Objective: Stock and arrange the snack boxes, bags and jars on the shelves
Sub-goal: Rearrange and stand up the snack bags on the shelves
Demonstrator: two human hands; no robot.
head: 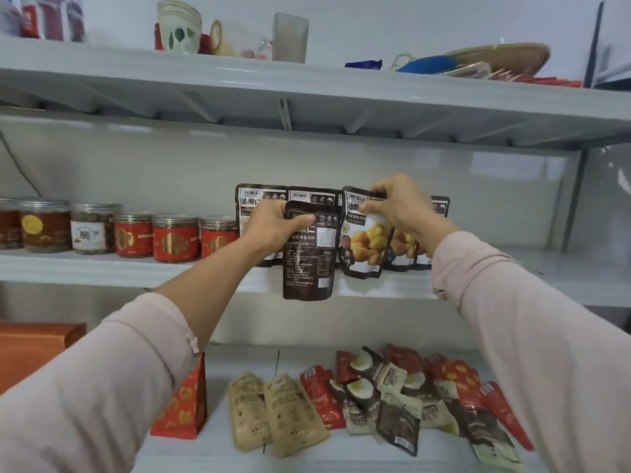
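Dark brown foil is facing the camera: the left hand is gripping a held chestnut pouch by its top edge, thumb curled across the printed back panel. This pouch is hanging upright in front of the middle shelf, with its bottom edge overlapping the shelf's front rim. Whether it is touching the rim cannot be determined.

The right hand is pinching the top corner of a second chestnut pouch, thumb and fingers closed on the foil. This pouch is showing its front with yellow chestnuts, is leaning slightly, and is resting with its base on the middle shelf near the front edge. The two hands are apart, each clamped on its own pouch.

A row of matching pouches is standing behind both, against the back wall. To the left on the same shelf, a line of clear lidded jars is standing, several with red labels.

On the lower shelf, two tan pouches are lying flat beside a loose heap of red and dark packets. A red patterned box is standing to their left. Stacked paper cups are sitting on the top shelf.
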